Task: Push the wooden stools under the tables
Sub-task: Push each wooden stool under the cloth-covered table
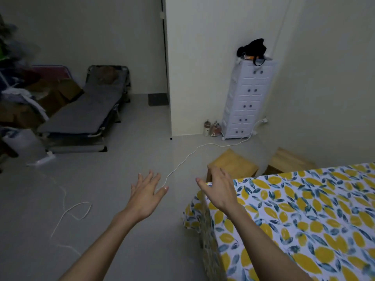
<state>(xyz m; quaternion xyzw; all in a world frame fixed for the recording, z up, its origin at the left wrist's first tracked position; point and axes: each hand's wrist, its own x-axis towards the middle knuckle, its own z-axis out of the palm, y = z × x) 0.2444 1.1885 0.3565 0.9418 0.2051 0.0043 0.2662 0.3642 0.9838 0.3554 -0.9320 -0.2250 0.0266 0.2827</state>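
From the head camera we see both arms stretched forward over a grey floor [121, 199]. Our left hand [147, 191] sits at lower centre of the frame, palm down, fingers spread wide and holding nothing. Our right hand [220, 189] hangs just right of centre, fingers loosely splayed and empty, above the near corner of the table [304, 220]. That table fills the lower right of the frame and is draped in a white cloth printed with yellow lemons and blue leaves.

Beyond the table's far edge, right of centre, stand two wooden stools. The nearer stool [233, 163] lies just past our right fingertips; we cannot tell whether the hand touches it. The second stool [290, 159] sits farther right, close to the wall, its lower part hidden behind the tabletop. Both stools are out from under the table.

A thin white cord [182, 161] snakes across the floor from the centre toward the lower left, passing behind our left hand. In the upper right of centre a white drawer tower [247, 102] stands in the corner with a black bag [253, 47] on top. At the left middle a dark folding cot [85, 114] lies beside a heap of clothes and boxes [24, 88].
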